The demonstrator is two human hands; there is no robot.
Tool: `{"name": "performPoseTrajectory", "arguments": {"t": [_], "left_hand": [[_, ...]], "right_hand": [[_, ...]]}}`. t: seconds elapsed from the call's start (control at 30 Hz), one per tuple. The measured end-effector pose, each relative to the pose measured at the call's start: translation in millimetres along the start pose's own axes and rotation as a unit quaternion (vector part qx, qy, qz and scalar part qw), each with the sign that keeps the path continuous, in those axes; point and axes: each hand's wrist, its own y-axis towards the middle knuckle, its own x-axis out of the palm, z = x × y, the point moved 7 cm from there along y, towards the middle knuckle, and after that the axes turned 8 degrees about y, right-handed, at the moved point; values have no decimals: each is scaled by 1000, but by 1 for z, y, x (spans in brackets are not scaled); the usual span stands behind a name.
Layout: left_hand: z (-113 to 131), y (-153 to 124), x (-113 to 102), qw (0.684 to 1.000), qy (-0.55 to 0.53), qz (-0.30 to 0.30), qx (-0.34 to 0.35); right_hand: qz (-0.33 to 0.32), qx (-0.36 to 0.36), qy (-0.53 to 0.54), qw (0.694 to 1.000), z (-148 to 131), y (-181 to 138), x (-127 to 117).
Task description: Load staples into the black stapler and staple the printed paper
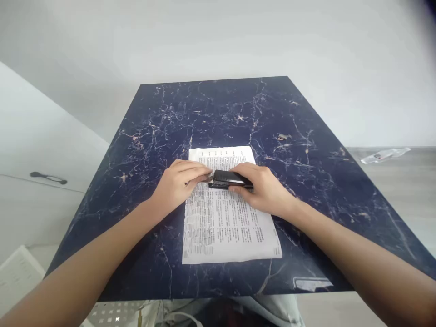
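The right hand (264, 193) is clasping the black stapler (229, 178) over the printed sheet (228, 227) while the left hand (177, 184) is pinching its front end, the sheet seemingly lying unstapled.

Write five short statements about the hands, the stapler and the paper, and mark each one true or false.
1. The right hand grips the black stapler. True.
2. The printed sheet lies on a white table. False: the table is dark blue with pale marble veins.
3. The left hand has its fingers at the stapler's left end. True.
4. The stapler lies on the bare table beside the sheet. False: it is over the sheet's upper part.
5. The sheet is blank. False: it is covered in printed text.
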Motion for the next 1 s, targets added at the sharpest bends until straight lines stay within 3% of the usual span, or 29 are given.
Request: {"name": "performPoseTrajectory", "arguments": {"t": [0.4,0.6,0.83,1.0], "left_hand": [[-5,-3,9,996,-61,-62,-12],[-11,-2,7,990,-112,-41,-72],[-1,-1,-3,997,-76,11,-32],[-1,-1,-1,996,-83,-14,-27]], "right_hand": [[3,2,-4,1000,3,0,-2],[0,1,-12,1000,4,0,-1],[1,-6,-7,1000,2,1,-2],[-2,-4,-16,1000,4,1,-2]]}}
